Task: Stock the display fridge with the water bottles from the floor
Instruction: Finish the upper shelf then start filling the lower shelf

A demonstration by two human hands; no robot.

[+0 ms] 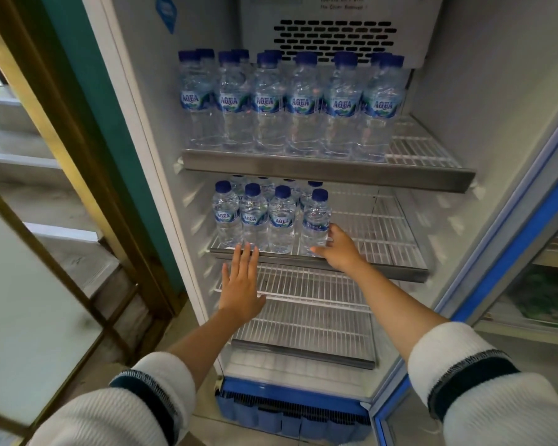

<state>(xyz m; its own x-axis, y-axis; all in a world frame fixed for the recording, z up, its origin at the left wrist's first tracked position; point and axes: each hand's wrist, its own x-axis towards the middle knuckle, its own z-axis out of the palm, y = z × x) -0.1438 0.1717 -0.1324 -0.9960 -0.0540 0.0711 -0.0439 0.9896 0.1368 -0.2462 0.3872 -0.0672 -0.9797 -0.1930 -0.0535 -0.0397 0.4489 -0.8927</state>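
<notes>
The display fridge [149, 130] stands open in front of me. Several blue-capped water bottles [298, 104] fill most of its top shelf [335, 171]. More of them [252, 217] stand in two rows on the left half of the second shelf [387, 270]. My right hand [337, 249] wraps the base of the rightmost front bottle [314, 217], thumb in front and fingers on its right side; the bottle stands upright on the shelf. My left hand [240, 284] is flat with fingers spread, holding nothing, its fingertips at the second shelf's front rail.
The right half of the second shelf and the wire shelf below [306, 320] hold no bottles. The blue-edged fridge door [509, 252] is swung open on the right. A gold-framed glass partition [78, 194] stands close on the left. No floor bottles are in view.
</notes>
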